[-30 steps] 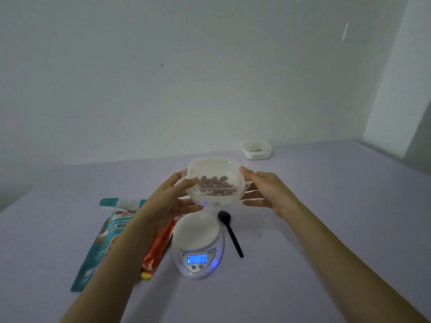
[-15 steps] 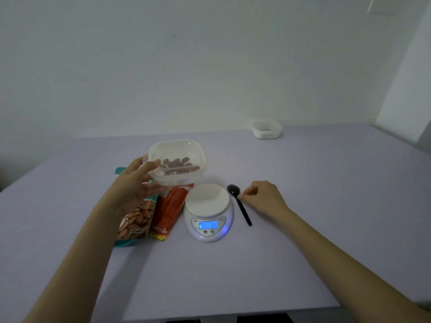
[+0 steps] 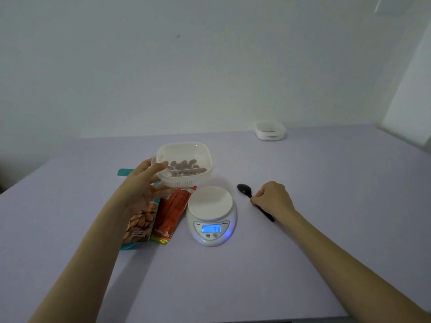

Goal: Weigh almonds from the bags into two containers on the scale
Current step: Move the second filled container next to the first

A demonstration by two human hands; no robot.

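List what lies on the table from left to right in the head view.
In order: teal almond bag, orange bag, scale, black spoon, far white container. The held container of almonds overlaps the bags and scale, so it is left out.

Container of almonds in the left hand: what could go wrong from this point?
1. The left hand grips the container of almonds by one side only, in the air above the bags; it could tip and spill.
2. The scale display reads 39 though its platform is bare; the next weighing may be off unless it is zeroed.
3. The right hand pinches the black spoon close to its bowl, possibly an awkward hold for scooping.
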